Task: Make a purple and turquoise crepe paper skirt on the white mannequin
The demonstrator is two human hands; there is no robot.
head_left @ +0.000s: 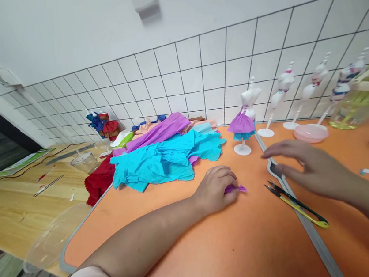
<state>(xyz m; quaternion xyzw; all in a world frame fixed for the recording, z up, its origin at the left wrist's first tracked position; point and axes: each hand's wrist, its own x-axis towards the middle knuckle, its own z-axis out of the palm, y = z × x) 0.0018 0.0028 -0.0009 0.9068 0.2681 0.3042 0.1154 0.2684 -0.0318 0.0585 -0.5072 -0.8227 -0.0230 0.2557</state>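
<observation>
My left hand (217, 190) rests on the orange tabletop (197, 248), its fingers closed round a small crumpled piece of purple crepe paper (241, 189). The paper's ends stick out past the fingertips; the rest is hidden. My right hand (302, 160) is above the table's grey seam, thumb and fingers apart, with nothing visible in it. Just below it lie thread snips (297, 205) with a yellow and black handle. Beyond both hands stands a small white dress form (249, 100) wearing a purple skirt (241, 122) over a blue layer.
Blue crepe paper (160, 161) and purple crepe paper (160, 130) lie piled at the back. More dress forms (279, 96), a pink round dish (311, 133) and a yellowish clear jug (356, 101) stand at the back right. A clear cup (83, 162) sits on the wooden table at left.
</observation>
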